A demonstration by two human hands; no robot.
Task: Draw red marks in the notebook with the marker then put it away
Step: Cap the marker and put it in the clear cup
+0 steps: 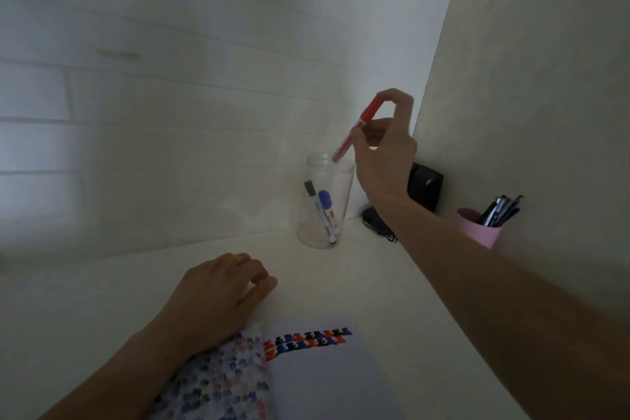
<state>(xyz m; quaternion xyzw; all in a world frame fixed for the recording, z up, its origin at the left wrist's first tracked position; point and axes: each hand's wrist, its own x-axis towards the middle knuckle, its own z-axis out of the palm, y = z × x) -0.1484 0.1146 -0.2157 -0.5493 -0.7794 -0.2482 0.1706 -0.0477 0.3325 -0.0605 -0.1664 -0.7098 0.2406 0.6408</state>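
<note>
My right hand (385, 150) pinches a capped red marker (358, 126) held tilted, its lower end just at the mouth of a clear plastic jar (306, 215) near the back wall. Inside the jar lean a blue-capped marker (325, 204) and a dark-capped one (312, 191). The open notebook (324, 372) lies at the front of the desk, with rows of red, blue and black marks along the top of its right page. My left hand (218, 297) rests on the desk at the notebook's upper left corner, fingers loosely curled, holding nothing.
A pink cup of pens (477, 228) stands at the right by the side wall. A black boxy object (426, 186) and a dark coiled cable (375, 220) sit in the back corner behind my right forearm. White walls close the desk at the back and right.
</note>
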